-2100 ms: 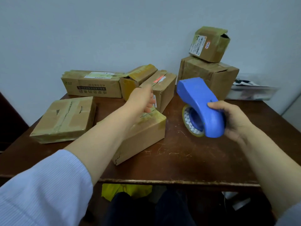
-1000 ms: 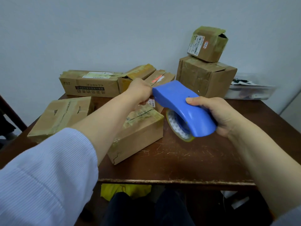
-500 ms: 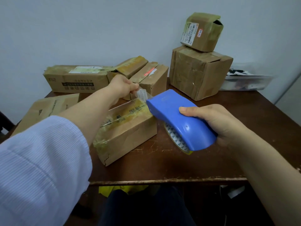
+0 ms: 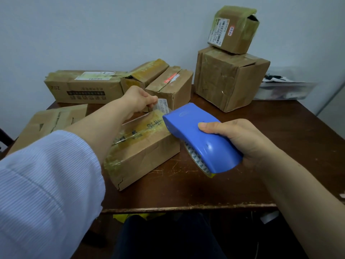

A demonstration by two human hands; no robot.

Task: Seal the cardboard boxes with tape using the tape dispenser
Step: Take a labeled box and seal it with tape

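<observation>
Right hand [image 4: 240, 141]: fingers wrapped round blue plastic tape dispenser [image 4: 197, 135], nose at top right corner of taped brown cardboard box [image 4: 141, 154] on dark wooden counter [image 4: 186, 193]. Left hand [image 4: 138, 99]: fingers pinch clear tape end [image 4: 162, 105] over box far edge. More cardboard boxes [image 4: 229, 81] behind, near wall.

My left sleeve [image 4: 46, 184] was pale blue and finely ribbed, ending partway along the arm. My right forearm [image 4: 298, 193] was bare. I wore dark trousers [image 4: 168, 238].
</observation>
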